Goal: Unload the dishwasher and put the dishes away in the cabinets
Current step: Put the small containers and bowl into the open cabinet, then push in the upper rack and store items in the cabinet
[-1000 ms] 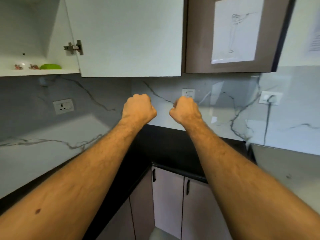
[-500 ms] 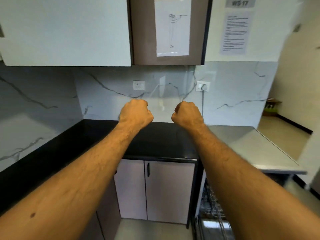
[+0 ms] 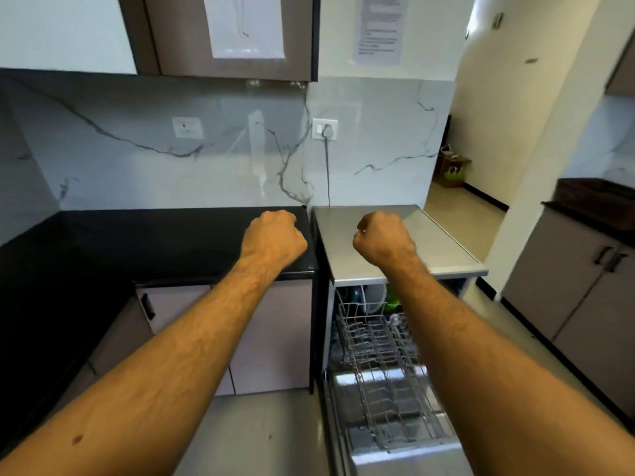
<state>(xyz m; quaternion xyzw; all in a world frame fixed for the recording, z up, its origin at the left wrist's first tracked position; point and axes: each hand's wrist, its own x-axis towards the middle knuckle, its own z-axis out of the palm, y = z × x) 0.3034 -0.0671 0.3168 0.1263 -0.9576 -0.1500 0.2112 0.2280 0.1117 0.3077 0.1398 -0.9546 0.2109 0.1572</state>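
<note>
Gaping dishwasher [image 3: 347,400], wire rack [image 3: 381,365] pulled out

The counter [image 3: 154,242] is glossy black. The wall tiles [image 3: 137,159] behind it are pale grey-white marble with dark veins. The lower cupboard doors [image 3: 271,338] are dull mauve-grey with black handles; the upper cabinet [image 3: 233,32] is brown and carries a white sheet [image 3: 245,25] with a faint line drawing. The dishwasher top [image 3: 443,245] is silver-grey, its rack [image 3: 381,365] bare metal wire. Behind the rack sit a white plate [image 3: 375,297], something bright green [image 3: 391,302] and something dark blue [image 3: 354,294].
</note>
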